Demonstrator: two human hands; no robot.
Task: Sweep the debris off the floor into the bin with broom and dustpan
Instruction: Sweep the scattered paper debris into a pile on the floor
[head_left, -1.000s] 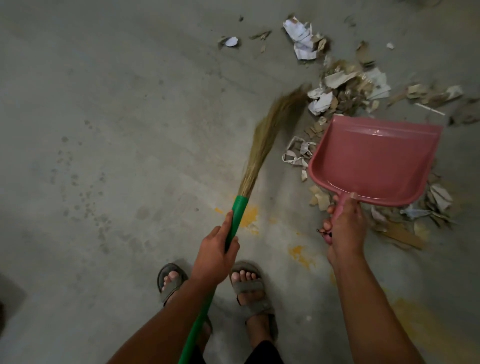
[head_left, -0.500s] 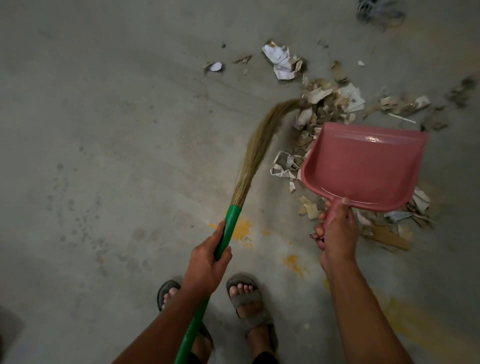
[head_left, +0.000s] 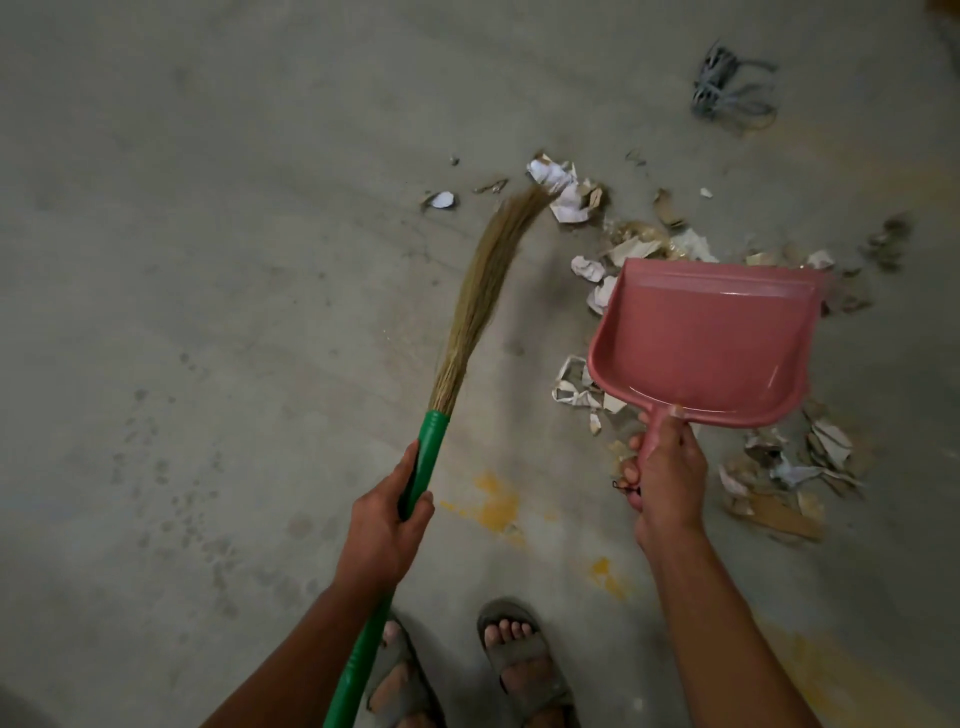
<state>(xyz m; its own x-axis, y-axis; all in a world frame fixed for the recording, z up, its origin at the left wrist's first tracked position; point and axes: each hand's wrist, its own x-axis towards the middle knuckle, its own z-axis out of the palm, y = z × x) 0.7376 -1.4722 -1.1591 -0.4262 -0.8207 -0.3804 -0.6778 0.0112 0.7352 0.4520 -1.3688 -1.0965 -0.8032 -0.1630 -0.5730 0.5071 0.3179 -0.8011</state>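
My left hand grips the green handle of a grass broom; its straw tips touch the crumpled white paper at the far end of the debris. My right hand grips the handle of a pink dustpan, held empty above the scattered debris of torn paper and cardboard scraps. More scraps lie left of the pan. No bin shows in the head view.
The floor is grey concrete with yellow paint stains. A tangle of grey cord lies at the far right. My sandalled feet stand at the bottom edge. A small white scrap lies apart to the left.
The broom head has swung outward, from beside the pile to the far crumpled paper. The view has tilted up, so the debris and dustpan sit lower in frame and the cord appears.
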